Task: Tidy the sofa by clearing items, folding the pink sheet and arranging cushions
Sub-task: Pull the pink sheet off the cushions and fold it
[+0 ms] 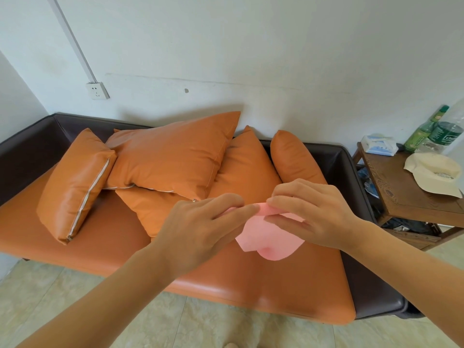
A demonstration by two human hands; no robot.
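- Left hand (200, 229) and right hand (311, 212) meet above the sofa (105, 237) seat, each pinching the top edge of the pink sheet (268, 237) (bunched small, hanging below the fingers)
- Four orange cushions (173, 156) lie jumbled against the backrest
- A cream cap (434, 174) rests on the wooden side table (401, 194)
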